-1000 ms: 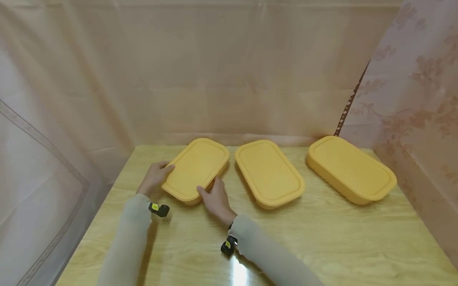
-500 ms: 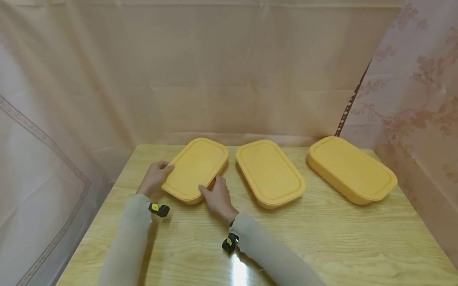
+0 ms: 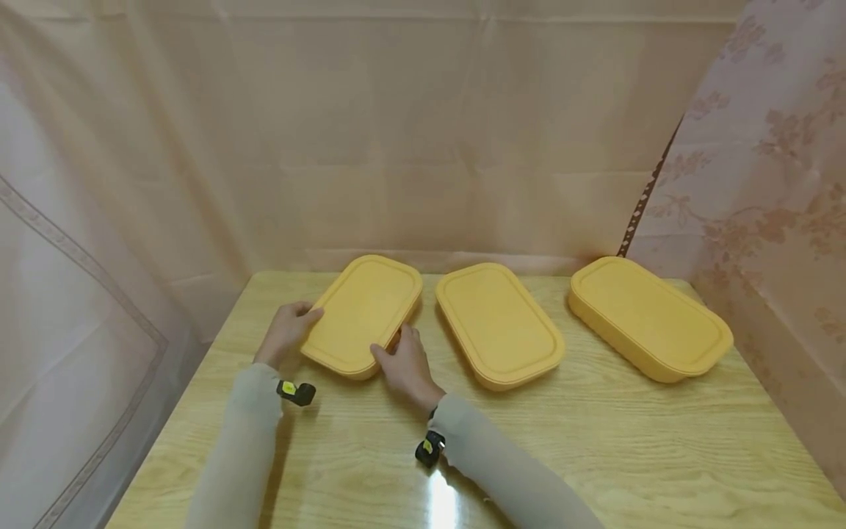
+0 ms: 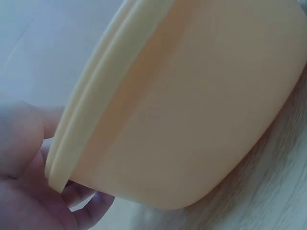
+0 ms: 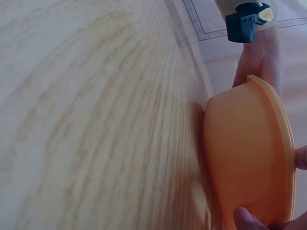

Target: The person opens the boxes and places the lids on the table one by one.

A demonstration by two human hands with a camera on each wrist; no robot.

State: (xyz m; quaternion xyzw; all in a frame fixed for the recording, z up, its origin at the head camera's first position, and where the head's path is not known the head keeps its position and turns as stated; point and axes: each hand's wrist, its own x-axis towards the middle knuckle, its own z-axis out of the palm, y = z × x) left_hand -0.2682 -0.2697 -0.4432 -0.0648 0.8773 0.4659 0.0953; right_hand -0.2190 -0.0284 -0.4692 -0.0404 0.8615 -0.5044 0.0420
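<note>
A yellow lidded food container (image 3: 363,312) sits at the left of the table, turned at an angle. At its left rim my left hand (image 3: 284,332) holds on, thumb over the lid edge and fingers below, as the left wrist view also shows beside the container's side wall (image 4: 192,105). My right hand (image 3: 406,367) grips the near right rim, thumb on the lid edge, other fingers against the side. In the right wrist view the container (image 5: 240,143) stands on the table, one fingertip (image 5: 243,215) on its wall. The lid looks seated; its far side is hidden.
A second yellow container (image 3: 500,319) stands just right of the held one, with a narrow gap between. Farther right is a third (image 3: 651,316). All are on a wooden table (image 3: 595,455), with cloth curtains (image 3: 423,132) behind and at both sides.
My right hand has shifted slightly right along the rim. The left hand keeps its hold, and the containers stay nearly where they were.
</note>
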